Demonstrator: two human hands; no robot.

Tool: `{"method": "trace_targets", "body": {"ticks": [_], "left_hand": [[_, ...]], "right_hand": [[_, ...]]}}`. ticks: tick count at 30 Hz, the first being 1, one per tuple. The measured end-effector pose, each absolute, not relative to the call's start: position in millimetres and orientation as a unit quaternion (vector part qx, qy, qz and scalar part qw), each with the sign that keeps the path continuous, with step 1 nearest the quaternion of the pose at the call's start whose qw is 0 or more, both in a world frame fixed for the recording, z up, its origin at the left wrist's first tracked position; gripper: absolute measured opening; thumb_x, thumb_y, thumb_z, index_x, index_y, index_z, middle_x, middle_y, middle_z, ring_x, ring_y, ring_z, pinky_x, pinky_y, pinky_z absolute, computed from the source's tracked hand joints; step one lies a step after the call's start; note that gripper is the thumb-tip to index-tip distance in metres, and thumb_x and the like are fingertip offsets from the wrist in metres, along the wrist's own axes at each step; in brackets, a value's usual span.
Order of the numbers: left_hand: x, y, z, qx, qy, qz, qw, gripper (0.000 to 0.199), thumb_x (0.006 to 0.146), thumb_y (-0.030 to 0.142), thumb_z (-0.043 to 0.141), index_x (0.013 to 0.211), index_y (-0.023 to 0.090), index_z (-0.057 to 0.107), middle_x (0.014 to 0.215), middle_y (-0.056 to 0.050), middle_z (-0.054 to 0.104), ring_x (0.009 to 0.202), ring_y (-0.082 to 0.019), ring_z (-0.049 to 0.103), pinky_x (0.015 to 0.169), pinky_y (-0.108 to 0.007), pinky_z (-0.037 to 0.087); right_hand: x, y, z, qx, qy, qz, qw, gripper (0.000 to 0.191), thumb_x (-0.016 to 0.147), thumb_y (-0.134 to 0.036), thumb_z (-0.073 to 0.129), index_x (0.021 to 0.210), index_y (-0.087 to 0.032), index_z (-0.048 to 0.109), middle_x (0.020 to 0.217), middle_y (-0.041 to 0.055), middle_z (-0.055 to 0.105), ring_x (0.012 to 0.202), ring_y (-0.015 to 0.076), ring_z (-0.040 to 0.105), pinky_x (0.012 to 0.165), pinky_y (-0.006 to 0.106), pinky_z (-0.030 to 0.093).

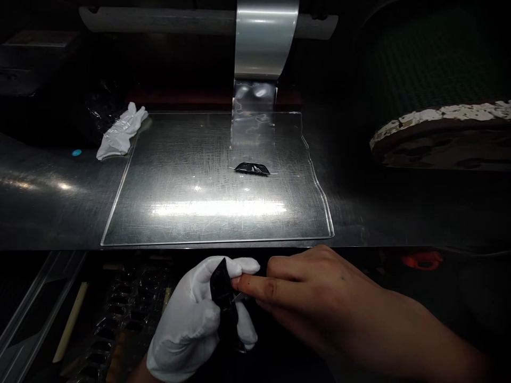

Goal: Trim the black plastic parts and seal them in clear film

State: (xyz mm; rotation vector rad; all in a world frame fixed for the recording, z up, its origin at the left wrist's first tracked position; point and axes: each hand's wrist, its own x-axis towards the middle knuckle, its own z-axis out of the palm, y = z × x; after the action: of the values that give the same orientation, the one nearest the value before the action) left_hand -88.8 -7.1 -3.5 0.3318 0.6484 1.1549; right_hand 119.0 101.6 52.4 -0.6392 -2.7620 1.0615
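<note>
In the head view my left hand point(187, 319), in a white glove, is closed around a glossy black part point(222, 284) with slanted ends, held tilted below the table edge. My bare right hand point(315, 287) comes in from the right, its index fingertip against that part. A thin pale blade point(239, 297) juts from under the right fingers and touches the black part; its handle is hidden in the hand. Another black part point(252, 168) lies on the clear sheet, at the end of a strip of transparent film point(254, 122).
The film hangs from a roll on a pale bar point(167, 21). A scratched clear sheet point(159, 159) covers the metal table point(48, 207). A white glove point(122, 133) lies at its left corner. Below left is a tray of black parts point(115, 308); an orange handle point(423, 259) sits right.
</note>
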Motion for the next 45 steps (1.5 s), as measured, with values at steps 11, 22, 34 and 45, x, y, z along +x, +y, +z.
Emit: {"method": "trace_targets", "body": {"ticks": [11,22,34,45], "left_hand": [[-88.7,-7.7,0.3,0.14,0.324,0.539,0.764,0.046,0.089,0.045,0.079,0.13,0.026,0.072,0.073,-0.006,0.077,0.064,-0.015,0.07,0.06,-0.021,0.051],[-86.5,-1.3,11.7,0.144,0.377,0.522,0.752,0.042,0.087,0.045,0.081,0.118,0.019,0.071,0.074,-0.003,0.071,0.07,-0.015,0.065,0.074,-0.026,0.048],[-90.1,-4.5,12.7,0.124,0.401,0.518,0.746,0.049,0.088,0.041,0.08,0.131,0.022,0.068,0.081,-0.007,0.075,0.075,-0.018,0.068,0.078,-0.03,0.051],[-94.0,-3.4,13.4,0.116,0.394,0.509,0.757,0.053,0.09,0.037,0.078,0.138,0.021,0.063,0.09,-0.009,0.077,0.083,-0.019,0.069,0.081,-0.029,0.053]], "right_hand": [[120.1,103.7,53.4,-0.187,-0.9,0.393,0.031,0.039,0.109,-0.026,0.051,0.146,-0.038,0.058,0.092,-0.0058,0.071,0.073,0.0103,0.064,0.067,0.027,0.046],[125.8,110.6,61.4,-0.257,-0.897,0.338,0.125,0.036,0.108,-0.024,0.054,0.143,-0.029,0.06,0.109,0.0031,0.07,0.093,0.0163,0.066,0.076,0.028,0.051],[115.1,113.2,61.2,-0.256,-0.92,0.282,0.093,0.026,0.109,-0.028,0.052,0.127,-0.024,0.07,0.096,0.0018,0.078,0.079,0.017,0.07,0.073,0.03,0.053],[108.5,111.9,64.0,-0.258,-0.925,0.274,0.045,0.02,0.106,-0.022,0.054,0.113,-0.023,0.072,0.096,0.0024,0.078,0.075,0.017,0.073,0.069,0.028,0.054]]}}
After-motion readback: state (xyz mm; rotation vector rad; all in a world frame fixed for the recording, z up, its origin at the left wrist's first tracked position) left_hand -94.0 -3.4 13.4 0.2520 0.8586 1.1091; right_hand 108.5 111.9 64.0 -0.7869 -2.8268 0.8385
